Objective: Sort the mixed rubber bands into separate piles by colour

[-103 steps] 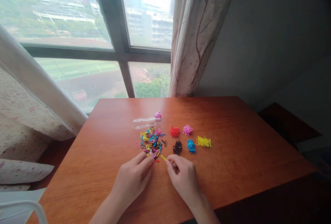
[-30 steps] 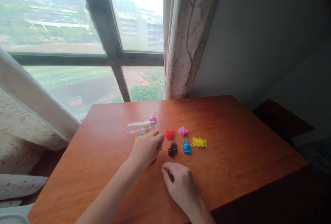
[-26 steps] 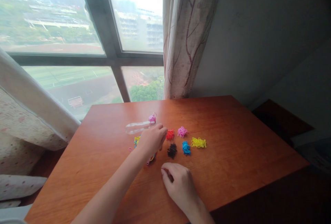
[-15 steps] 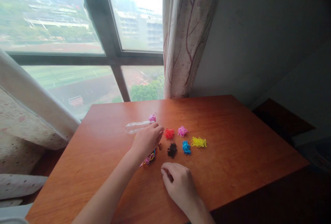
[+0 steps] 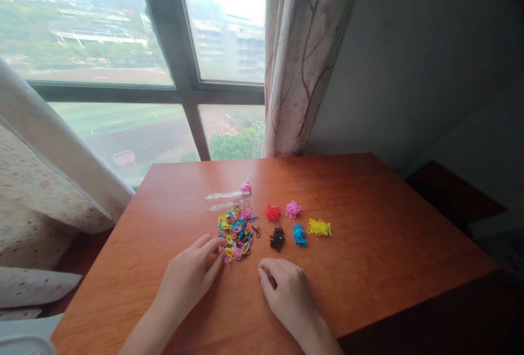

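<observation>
The mixed pile of small bands (image 5: 237,230) lies on the tabletop (image 5: 380,229), at our left hand's fingertips. We expect each band to be light, soft and stretchy — best pinched singly at one end. They are tangled yellow, blue, pink and black loops. Our left hand (image 5: 188,268) is loosely spread; our right hand (image 5: 289,287) has thumb and forefinger pressed together — whether on anything, we cannot tell.

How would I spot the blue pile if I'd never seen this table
On the brown table, look right of the big mixed-colour pile. Between the black pile and the yellow pile lies the blue pile, the only single-colour pile in blue.
</observation>
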Tool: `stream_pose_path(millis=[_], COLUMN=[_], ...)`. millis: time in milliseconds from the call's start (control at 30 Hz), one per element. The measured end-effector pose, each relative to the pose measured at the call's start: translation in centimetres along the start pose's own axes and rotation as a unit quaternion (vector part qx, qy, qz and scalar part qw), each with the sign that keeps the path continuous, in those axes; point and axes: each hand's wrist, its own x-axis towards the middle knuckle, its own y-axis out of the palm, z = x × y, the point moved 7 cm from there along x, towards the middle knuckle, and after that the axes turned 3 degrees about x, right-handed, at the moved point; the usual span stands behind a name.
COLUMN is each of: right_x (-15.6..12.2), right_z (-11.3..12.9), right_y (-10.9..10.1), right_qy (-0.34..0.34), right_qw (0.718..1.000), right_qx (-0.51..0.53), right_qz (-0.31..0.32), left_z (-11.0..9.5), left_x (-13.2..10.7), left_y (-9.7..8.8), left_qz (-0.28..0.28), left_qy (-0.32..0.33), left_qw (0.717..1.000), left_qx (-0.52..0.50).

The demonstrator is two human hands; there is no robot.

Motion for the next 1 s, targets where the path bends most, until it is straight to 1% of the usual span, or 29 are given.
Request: stream_pose_path(millis=[167,333,633,1000], right_x=[0.3,0.6,1.6,2.7], right_z=[0.2,0.3,0.4,1.0], right_y=[0.0,0.3,0.9,1.7], right_qy=[-0.006,0.002,0.043,0.041], right_qw=[1.0,0.999,0.995,0.995], right_qx=[-0.028,-0.046,-0.084,-0.084], right_qz=[0.009,0.011,0.023,0.027], left_z=[0.0,0.0,0.0,-0.3], left_x=[-0.8,-1.0,-1.1,-1.1], left_y=[1.0,1.3,1.6,1.2], left_qz=[-0.02,-0.044,-0.012,-0.027], left_qy=[0.001,0.005,0.008,0.012], left_qw=[0.999,0.999,1.0,0.999], left_qx=[-0.028,-0.021,-0.028,-0.023])
